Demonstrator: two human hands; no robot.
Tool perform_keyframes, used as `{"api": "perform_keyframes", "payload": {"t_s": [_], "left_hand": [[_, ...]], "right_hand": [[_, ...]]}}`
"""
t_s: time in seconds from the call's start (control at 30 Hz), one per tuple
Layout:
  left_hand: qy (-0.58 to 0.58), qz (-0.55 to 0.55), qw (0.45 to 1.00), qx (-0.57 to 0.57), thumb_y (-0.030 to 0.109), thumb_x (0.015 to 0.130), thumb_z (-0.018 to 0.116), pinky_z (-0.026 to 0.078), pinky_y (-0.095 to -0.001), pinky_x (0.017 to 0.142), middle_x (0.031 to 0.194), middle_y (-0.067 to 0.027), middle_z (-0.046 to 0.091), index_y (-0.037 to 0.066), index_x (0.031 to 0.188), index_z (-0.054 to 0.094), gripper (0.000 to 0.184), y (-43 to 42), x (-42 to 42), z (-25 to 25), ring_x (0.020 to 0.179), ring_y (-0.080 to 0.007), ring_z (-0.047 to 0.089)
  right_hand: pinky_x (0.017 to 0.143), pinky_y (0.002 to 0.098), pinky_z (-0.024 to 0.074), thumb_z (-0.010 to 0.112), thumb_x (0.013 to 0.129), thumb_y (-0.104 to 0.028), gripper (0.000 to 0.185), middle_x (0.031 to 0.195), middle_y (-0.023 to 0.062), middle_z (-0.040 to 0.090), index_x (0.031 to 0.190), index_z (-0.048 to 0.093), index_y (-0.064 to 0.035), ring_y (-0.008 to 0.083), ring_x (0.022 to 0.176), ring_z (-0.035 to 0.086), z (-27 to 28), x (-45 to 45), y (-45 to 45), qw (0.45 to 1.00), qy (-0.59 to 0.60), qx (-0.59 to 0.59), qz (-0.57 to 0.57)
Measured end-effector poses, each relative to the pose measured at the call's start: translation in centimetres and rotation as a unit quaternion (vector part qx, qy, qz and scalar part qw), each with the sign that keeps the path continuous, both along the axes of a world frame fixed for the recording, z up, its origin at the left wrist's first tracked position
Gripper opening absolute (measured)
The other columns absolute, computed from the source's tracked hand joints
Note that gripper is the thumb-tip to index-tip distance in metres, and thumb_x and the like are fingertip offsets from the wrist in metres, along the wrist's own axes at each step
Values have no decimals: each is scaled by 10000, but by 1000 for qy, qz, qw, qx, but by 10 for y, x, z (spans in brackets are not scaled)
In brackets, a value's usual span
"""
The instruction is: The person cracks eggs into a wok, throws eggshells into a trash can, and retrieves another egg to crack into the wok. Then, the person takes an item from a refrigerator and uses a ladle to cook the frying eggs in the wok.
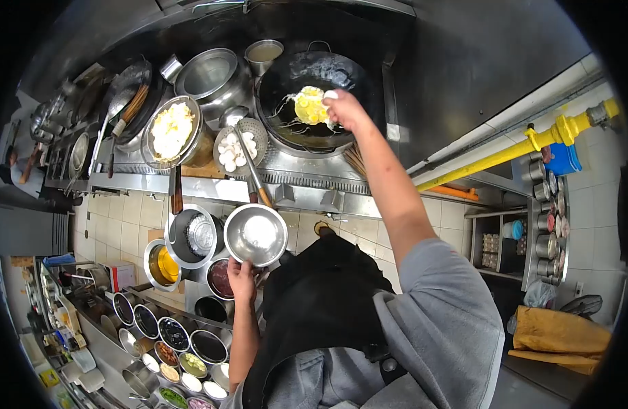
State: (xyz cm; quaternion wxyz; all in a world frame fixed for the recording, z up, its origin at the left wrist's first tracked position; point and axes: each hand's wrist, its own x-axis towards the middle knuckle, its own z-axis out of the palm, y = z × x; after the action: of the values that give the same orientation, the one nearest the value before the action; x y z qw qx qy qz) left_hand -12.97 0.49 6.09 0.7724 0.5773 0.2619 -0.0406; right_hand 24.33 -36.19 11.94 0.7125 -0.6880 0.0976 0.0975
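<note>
1. Kitchen stove [293,163] extends across the background.
2. Left hand [242,278]: clamped on the rim of a steel bowl [257,235].
3. Wok [314,71]: on the stove; cracked egg [310,107] within its outline.
4. Right hand [348,112]: clamped on a white eggshell [330,95], above the wok.

A black apron [321,290] covers a grey top [440,330] (right sleeve [423,266] wide, short).

Eggs [309,108] in the wok [360,80]
</note>
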Motion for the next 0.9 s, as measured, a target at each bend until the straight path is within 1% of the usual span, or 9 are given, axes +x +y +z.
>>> {"api": "perform_keyframes", "payload": {"t_s": [0.13, 0.17, 0.23, 0.27, 0.33, 0.47, 0.67, 0.8, 0.9], "left_hand": [[-19, 22, 999, 14, 15, 907, 542, 561, -322, 758, 1043, -70, 644, 38, 1222, 527, 316, 4, 6, -18, 868, -160, 650], [-21, 38, 999, 21, 16, 907, 545, 565, -329, 771, 1051, -67, 644, 40, 1226, 528, 320, 3, 5, -22, 879, -160, 651], [-18, 63, 997, 30, 17, 906, 547, 569, -337, 784, 1058, -65, 644, 42, 1229, 529, 324, -9, 5, -24, 890, -161, 652], [-20, 78, 996, 39, 16, 906, 548, 571, -342, 792, 1073, -65, 640, 44, 1234, 529, 330, -17, 3, -23, 910, -162, 650], [-15, 102, 993, 51, 15, 906, 549, 572, -347, 800, 1088, -65, 637, 46, 1239, 530, 335, -34, 6, -13, 930, -162, 648], [22, 156, 987, 24, 18, 900, 556, 577, -370, 810, 1099, -80, 627, 24, 1234, 528, 335, -66, 5, 3, 937, -176, 648], [18, 224, 974, 12, 1, 910, 519, 587, -373, 761, 1091, -96, 618, -1, 1223, 504, 313, -102, 7, 10, 901, -187, 655], [6, 242, 970, 11, 17, 900, 551, 572, -397, 846, 1086, -100, 620, -5, 1211, 519, 313, -116, 6, 11, 924, -210, 648], [1, 257, 966, 6, 16, 898, 550, 568, -381, 826, 1066, -97, 624, -4, 1204, 520, 307, -123, 5, 12, 901, -200, 651]], "right_hand": [[493, 353, 492, 674, 862, -180, 225, 800, 121, 657, 977, 625, 7, 210, 609, 619, -57, 116, -45, 963, -50, -265, -22], [493, 353, 492, 674, 862, -180, 225, 800, 121, 657, 977, 625, 7, 210, 609, 619, -65, 134, -49, 963, -51, -265, -14], [830, 429, 554, 686, 854, -279, 437, 1091, 232, 682, 1134, 617, 49, 354, 990, 679, -85, 165, -55, 842, -87, -532, -7], [830, 429, 554, 686, 854, -279, 437, 1091, 232, 682, 1134, 617, 49, 354, 990, 679, -99, 180, -58, 843, -88, -531, 4], [1054, 437, 442, 690, 848, -353, 633, 1287, 278, 588, 1289, 533, 73, 400, 1253, 536, -130, 208, -60, 817, -64, -568, 69], [1031, 440, 462, 693, 860, -308, 722, 1316, 276, 570, 1392, 384, 69, 384, 1244, 551, -130, 218, -50, 818, 10, -560, 134], [1046, 440, 450, 678, 866, -249, 712, 1336, 270, 559, 1420, 358, 63, 371, 1264, 540, -135, 226, -48, 796, 3, -580, 173], [1046, 439, 449, 660, 869, -215, 695, 1347, 273, 551, 1427, 350, 62, 363, 1275, 533, -146, 234, -49, 787, -6, -589, 185], [1077, 465, 427, 609, 900, -189, 568, 1416, 215, 516, 1417, 421, -45, 358, 1314, 504, -143, 231, -48, 790, 17, -586, 181]]}}
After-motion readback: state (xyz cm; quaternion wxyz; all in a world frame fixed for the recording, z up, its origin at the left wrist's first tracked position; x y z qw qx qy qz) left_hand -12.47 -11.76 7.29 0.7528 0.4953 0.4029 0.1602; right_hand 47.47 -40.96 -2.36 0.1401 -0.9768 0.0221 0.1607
